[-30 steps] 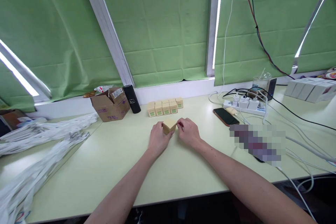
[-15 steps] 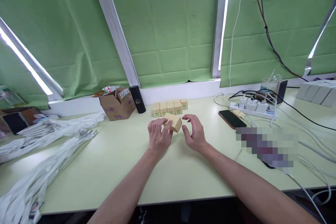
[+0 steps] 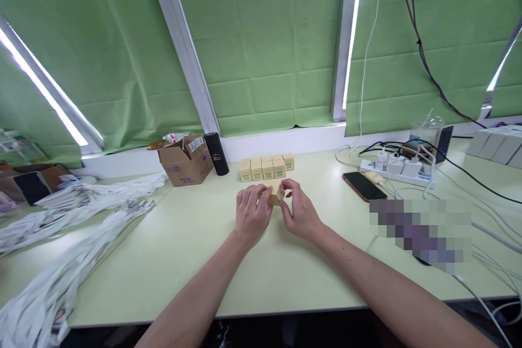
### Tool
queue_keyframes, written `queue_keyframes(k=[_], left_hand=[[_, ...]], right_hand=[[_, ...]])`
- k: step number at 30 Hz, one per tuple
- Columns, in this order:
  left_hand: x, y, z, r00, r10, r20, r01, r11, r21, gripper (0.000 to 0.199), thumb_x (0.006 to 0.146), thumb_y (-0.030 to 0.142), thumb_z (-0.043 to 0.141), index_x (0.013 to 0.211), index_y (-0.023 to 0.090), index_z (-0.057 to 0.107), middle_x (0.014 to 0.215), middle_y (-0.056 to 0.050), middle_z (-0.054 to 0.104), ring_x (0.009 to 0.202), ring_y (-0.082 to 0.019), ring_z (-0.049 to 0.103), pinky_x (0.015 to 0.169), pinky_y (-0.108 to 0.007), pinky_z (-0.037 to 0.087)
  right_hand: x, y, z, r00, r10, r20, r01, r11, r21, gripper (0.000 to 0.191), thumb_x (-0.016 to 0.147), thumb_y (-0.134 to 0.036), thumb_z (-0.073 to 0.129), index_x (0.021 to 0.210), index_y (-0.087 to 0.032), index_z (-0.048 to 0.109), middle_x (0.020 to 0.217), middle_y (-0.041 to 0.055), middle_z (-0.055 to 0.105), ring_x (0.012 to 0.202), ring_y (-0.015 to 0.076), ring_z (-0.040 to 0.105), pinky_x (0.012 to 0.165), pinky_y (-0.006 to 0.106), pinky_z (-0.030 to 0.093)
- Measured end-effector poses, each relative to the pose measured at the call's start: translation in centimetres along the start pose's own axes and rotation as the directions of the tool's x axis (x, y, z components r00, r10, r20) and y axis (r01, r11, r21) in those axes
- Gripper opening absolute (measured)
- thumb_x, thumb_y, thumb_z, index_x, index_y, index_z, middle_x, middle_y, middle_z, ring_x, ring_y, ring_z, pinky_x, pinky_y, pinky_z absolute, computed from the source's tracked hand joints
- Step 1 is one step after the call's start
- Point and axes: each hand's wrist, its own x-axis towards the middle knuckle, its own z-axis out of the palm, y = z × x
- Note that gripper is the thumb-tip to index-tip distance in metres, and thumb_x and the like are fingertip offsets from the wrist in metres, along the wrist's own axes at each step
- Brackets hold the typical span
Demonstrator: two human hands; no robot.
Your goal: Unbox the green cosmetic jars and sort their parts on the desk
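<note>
A small tan cardboard box [image 3: 274,196] is held just above or on the table in front of me; I cannot tell which. My left hand [image 3: 250,213] is closed around its left side, thumb on the near face. At the box's right end, my right hand [image 3: 300,213] pinches the end, which looks like a flap, between thumb and fingers. Behind them stands a row of similar small boxes [image 3: 268,167] with green-and-white labels on their fronts. One of these sits a little farther back at the right of the row.
An open brown carton [image 3: 185,162] and a black cylinder [image 3: 216,154] stand at the back left. White straps [image 3: 93,239] cover the left side. A phone [image 3: 364,186], a power strip [image 3: 399,171] with plugs, and loose cables lie right. White boxes [image 3: 495,144] stand far right.
My right hand has moved left from beside the box and now touches its right end. The box has turned in my left hand. The view has shifted slightly.
</note>
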Motion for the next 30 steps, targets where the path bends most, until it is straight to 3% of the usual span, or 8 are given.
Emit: queue_keyframes(k=[4,11,30], left_hand=[[-0.1,-0.1,0.1,0.998,0.063,0.002,-0.063,0.996,0.066,0.035,0.095,0.018,0.058,0.13,0.023,0.065,0.121,-0.014,0.07,0.116,-0.031,0.064,0.1,-0.047,0.044],[0.2,0.0,0.3,0.97,0.218,-0.109,-0.203,0.97,0.138,0.04,0.093,0.014,0.062,0.133,0.017,0.06,0.116,-0.014,0.069,0.108,-0.029,0.064,0.097,-0.046,0.047],[0.0,0.1,0.4,0.993,0.119,-0.018,-0.119,0.993,-0.006,0.049,0.09,0.013,0.063,0.137,0.02,0.052,0.122,-0.014,0.062,0.115,-0.031,0.061,0.098,-0.05,0.055]], right_hand=[[-0.1,0.0,0.3,1.0,0.011,0.007,-0.01,1.0,-0.023,0.051,0.098,-0.016,0.044,0.145,-0.021,0.026,0.135,0.019,0.054,0.116,0.0279,0.063,0.091,0.046,0.059],[-0.2,0.2,0.9,1.0,0.0,-0.021,0.0,0.999,-0.034,0.057,0.093,-0.012,0.047,0.145,-0.021,0.026,0.129,0.0193,0.057,0.108,0.0304,0.066,0.08,0.048,0.062],[0.2,0.0,0.7,0.999,0.029,-0.032,-0.028,1.0,0.01,0.056,0.091,-0.013,0.049,0.142,-0.021,0.025,0.126,0.0173,0.057,0.108,0.0291,0.066,0.079,0.045,0.062]])
